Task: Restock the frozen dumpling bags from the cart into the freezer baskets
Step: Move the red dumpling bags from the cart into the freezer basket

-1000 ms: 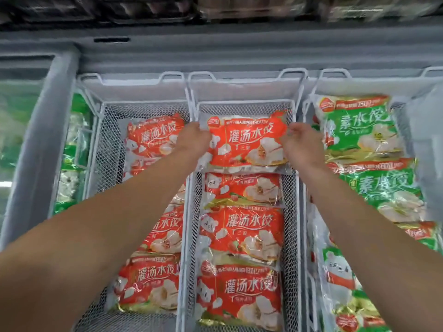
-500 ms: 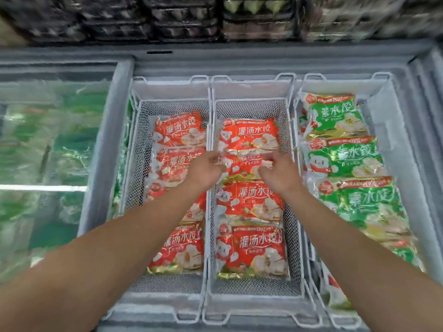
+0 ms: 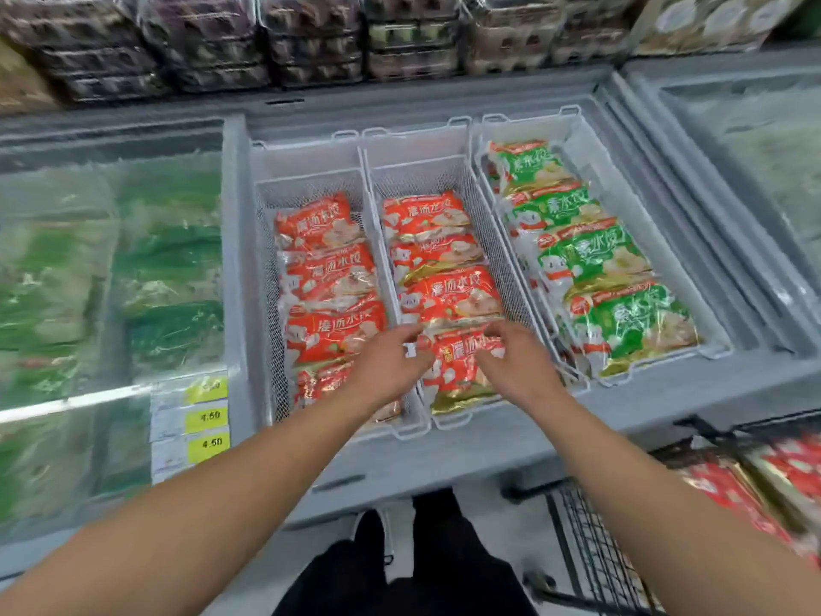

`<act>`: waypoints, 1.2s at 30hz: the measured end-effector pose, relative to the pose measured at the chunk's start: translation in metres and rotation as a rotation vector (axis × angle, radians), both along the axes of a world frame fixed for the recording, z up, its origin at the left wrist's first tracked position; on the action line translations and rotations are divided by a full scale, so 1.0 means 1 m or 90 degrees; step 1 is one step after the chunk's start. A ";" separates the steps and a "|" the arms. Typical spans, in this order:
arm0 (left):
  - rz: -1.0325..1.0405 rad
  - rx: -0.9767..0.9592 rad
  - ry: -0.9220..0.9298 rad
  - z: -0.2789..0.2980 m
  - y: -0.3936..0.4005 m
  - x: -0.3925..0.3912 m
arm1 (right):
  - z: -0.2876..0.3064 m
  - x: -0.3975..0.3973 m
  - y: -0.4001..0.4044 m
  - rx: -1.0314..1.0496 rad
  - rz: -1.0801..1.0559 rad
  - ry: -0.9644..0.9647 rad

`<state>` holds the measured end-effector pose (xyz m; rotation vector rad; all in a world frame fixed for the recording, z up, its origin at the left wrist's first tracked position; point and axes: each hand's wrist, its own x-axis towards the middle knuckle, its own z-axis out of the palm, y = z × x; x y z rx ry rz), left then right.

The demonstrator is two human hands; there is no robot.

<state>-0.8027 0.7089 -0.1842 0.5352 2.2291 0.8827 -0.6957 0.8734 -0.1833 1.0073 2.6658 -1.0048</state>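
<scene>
Three white mesh baskets sit in the open freezer. The middle basket (image 3: 511, 269) holds a row of red dumpling bags, and the nearest red bag (image 3: 453, 375) lies at its front end. My left hand (image 3: 388, 364) hovers at that bag's left edge with loose fingers. Over the bag's right side, my right hand (image 3: 511, 364) has its fingers bent and relaxed. Neither hand grips the bag. The left basket (image 3: 306, 180) also holds red bags, and green dumpling bags (image 3: 591, 260) fill the right basket. More red bags (image 3: 728, 491) lie in the cart (image 3: 591, 549) at the lower right.
A closed glass lid (image 3: 111, 260) covers the freezer section to the left, with yellow price tags (image 3: 206, 415) at its corner. Another glass lid (image 3: 755, 148) is at the right. Stacked egg cartons (image 3: 311, 37) fill the shelf behind the freezer. My dark trousers and shoes show below.
Both hands let go of the red bag at the far end of the middle basket and drew back to the nearest bag. The view pulled back, bringing the cart into sight.
</scene>
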 end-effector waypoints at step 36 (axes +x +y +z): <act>-0.563 -0.071 0.040 -0.010 0.176 0.493 | -0.028 0.603 0.010 -0.081 -0.653 0.005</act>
